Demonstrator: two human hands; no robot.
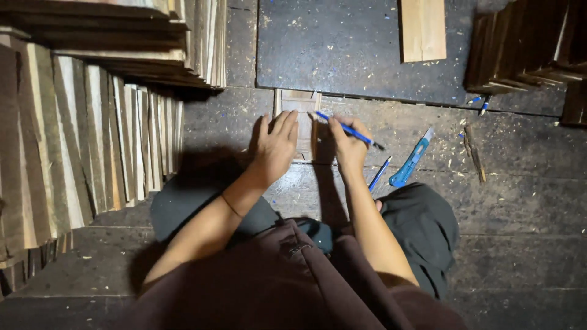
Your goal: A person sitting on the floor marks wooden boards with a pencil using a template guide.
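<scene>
A small wooden piece (298,101) lies flat on the dark plank floor in front of me. My left hand (274,146) presses flat on it, fingers spread. My right hand (348,146) grips a blue pen (361,135), its tip touching the right edge of the wooden piece near the top.
A blue utility knife (411,160) and a second blue pen (379,174) lie right of my right hand. Rows of thin wooden slats (92,146) stand at the left; more stacks (526,46) at top right. A dark board (342,49) carries a light plank (422,29).
</scene>
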